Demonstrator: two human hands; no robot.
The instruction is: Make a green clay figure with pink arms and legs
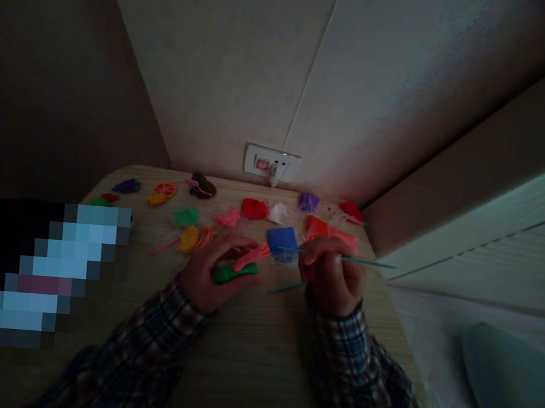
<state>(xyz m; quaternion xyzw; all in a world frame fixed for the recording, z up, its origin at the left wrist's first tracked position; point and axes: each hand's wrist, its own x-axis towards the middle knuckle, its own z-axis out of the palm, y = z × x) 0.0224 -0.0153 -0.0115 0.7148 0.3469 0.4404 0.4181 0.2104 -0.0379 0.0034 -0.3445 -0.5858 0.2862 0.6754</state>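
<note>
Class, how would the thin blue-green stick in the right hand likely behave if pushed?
The stick looks slender, so probably light. It juts straight out both sides of the right hand, suggesting stiffness. It might roll, though its cross-section is too small to make out.

i see packets (254, 209) spread across the back of my table (241, 365), before the wall socket (251, 159); between my left hand (213, 271) and right hand (333, 275), slightly further back, sits a block (283, 238).

A rounded green clay-like lump (224, 274) sits in the left hand (205, 273), a creased pink clay-like strip (252, 258) slanting above it. A thin, straight teal stick (371, 263) lies nearly level in the right hand (333, 275).
</note>
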